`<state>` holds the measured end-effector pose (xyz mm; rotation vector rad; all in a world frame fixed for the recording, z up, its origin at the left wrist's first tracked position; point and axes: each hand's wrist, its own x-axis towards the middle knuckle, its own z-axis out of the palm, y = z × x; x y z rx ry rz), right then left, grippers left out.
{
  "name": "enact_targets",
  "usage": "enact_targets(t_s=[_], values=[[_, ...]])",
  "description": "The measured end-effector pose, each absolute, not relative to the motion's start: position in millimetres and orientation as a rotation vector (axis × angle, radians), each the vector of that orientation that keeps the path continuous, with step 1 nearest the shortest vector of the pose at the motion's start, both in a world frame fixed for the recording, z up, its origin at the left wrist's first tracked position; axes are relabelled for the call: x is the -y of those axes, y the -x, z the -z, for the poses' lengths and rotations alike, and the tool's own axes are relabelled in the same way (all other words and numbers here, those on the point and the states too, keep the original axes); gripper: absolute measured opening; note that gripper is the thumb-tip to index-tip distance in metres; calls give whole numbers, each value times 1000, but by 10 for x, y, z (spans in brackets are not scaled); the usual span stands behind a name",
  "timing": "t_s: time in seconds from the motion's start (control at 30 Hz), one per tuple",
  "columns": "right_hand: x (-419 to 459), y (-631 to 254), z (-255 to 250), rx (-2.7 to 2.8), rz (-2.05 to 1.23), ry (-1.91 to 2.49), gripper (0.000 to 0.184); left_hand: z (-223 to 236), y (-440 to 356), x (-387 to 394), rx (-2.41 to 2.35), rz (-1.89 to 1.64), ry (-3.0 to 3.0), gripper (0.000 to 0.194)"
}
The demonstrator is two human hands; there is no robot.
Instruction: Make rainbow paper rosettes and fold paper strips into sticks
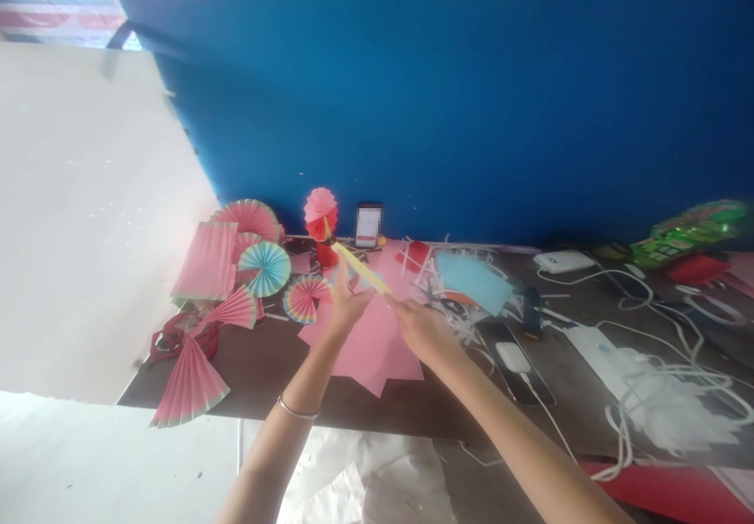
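A narrow yellow paper strip (360, 267) slants between my two hands above a stack of pink paper sheets (377, 351). My left hand (349, 300) has its fingers against the strip's upper part, the thumb pointing right. At the lower right end, my right hand (421, 327) pinches the strip between its fingertips. Just beyond the strip's far end stands a pink and red pleated paper rosette (321, 211). Left of my hands lie a rainbow-edged pleated fan (305, 300) and a light blue pleated fan (266, 267).
Several pink pleated fans (192, 386) crowd the table's left side. A phone (368, 227) leans at the blue panel (441, 100). To the right lie blue paper (474, 280), white paper scraps, another phone (533, 382), a power strip (601, 359) and tangled white cables (677, 398).
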<state>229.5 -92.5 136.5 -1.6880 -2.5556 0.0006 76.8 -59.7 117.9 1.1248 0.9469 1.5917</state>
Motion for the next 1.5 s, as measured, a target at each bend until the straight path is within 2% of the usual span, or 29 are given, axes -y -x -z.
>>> enact_targets(t_s=[0.37, 0.53, 0.87, 0.97, 1.07, 1.23, 1.3, 1.43, 1.5], values=[[956, -2273, -1381, 2695, 170, 1724, 56, -1216, -751, 653, -762, -1562, -836, 96], [977, -2263, -1363, 2662, 146, 1693, 58, -1138, -774, 612, -835, -1639, -783, 93], [930, -2209, -1347, 1960, -364, 1624, 33, -1187, -843, 683, -841, -1741, -831, 86], [853, -2192, -1321, 1786, -602, 1586, 27, -1183, -845, 709, -872, -1724, -842, 86], [814, -2181, -1294, 1636, -824, 1484, 26, -1163, -830, 699, -913, -1720, -828, 85], [842, -2177, -1299, 1573, -913, 1421, 24, -1135, -782, 627, -842, -1733, -730, 83], [856, -2182, -1313, 1557, -925, 1429, 25, -1120, -751, 580, -785, -1706, -697, 74], [863, -2192, -1342, 1556, -923, 1435, 24, -1071, -699, 493, -723, -1635, -624, 38], [859, -2197, -1355, 1573, -897, 1428, 24, -1040, -696, 487, -677, -1603, -578, 31]])
